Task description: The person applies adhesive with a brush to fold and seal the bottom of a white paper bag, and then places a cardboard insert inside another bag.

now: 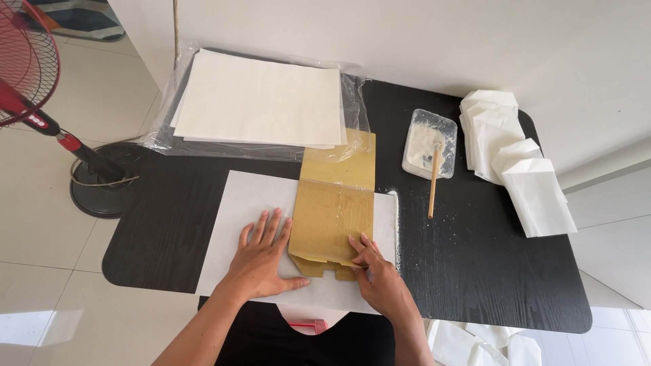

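Partly out of frame at the far left, one red fan (pixel 27 74) shows only a slice of its grille and its round base. Up from the left hand's fingers (pixel 261 227), a stack of white sheets (pixel 261 102) lies in a clear plastic wrap whose far edge is hard to trace; how many sheets it holds cannot be counted. The left hand (pixel 261 261) lies flat, fingers spread and straight, pressing on one large white paper sheet (pixel 234 224) spread on the black tabletop (pixel 475 271); it grips nothing. Just right of those fingers sits one brown cardboard form (pixel 336 210), its lower notched edge touched by the right hand (pixel 380 274), whose fingers (pixel 359 247) are bent and close together, seeming to pinch that edge, though the hold itself is hidden. Farther right of them lie one shallow clear tray of white paste (pixel 430 142) with one wooden stick (pixel 434 179) resting in it, then a pile of folded white paper bags (pixel 515 156), overlapping too much to count. Below the tabletop's near edge, more white bags (pixel 475 342) are cut off.
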